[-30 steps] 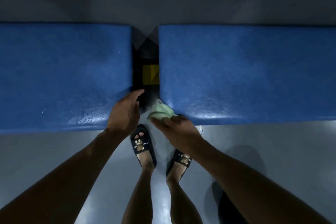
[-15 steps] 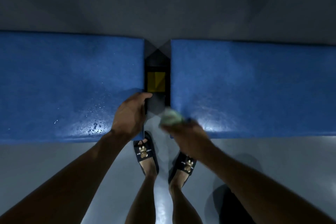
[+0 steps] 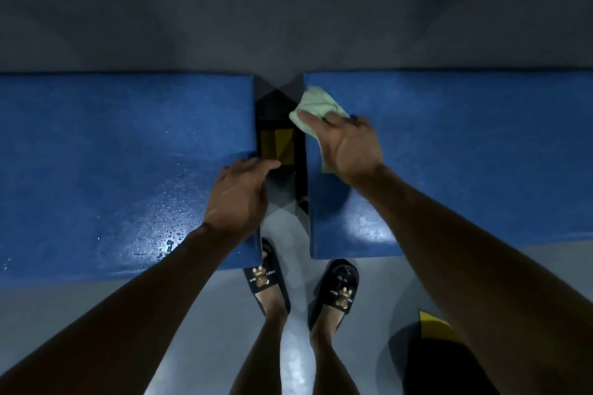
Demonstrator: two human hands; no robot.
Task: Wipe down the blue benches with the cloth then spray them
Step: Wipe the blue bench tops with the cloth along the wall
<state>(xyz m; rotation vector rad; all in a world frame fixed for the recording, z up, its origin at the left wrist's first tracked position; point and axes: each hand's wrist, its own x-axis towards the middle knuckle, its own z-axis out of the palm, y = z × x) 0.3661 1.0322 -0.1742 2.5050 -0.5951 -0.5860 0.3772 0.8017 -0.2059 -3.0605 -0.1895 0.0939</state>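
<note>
Two blue padded benches lie side by side below me, the left bench (image 3: pixel 112 154) and the right bench (image 3: pixel 465 144), with a narrow gap between them. My right hand (image 3: pixel 348 144) presses a pale green cloth (image 3: pixel 316 104) flat on the right bench's near-left corner area, by the gap; the cloth sticks out beyond my fingers. My left hand (image 3: pixel 239 194) rests on the left bench's right edge, fingers reaching over the gap. Water droplets shine on the left bench near my left wrist. No spray bottle is in view.
In the gap sits a black frame with a yellow patch (image 3: pixel 277 146). My feet in black slides (image 3: pixel 266 279) stand on the grey floor in front of the gap. A dark object with a yellow part (image 3: pixel 433 329) lies on the floor at lower right. A grey wall runs behind the benches.
My right hand has carried the cloth from the right bench's front corner up and away along its left edge. My left hand stays at the left bench's edge. The view has tilted down.
</note>
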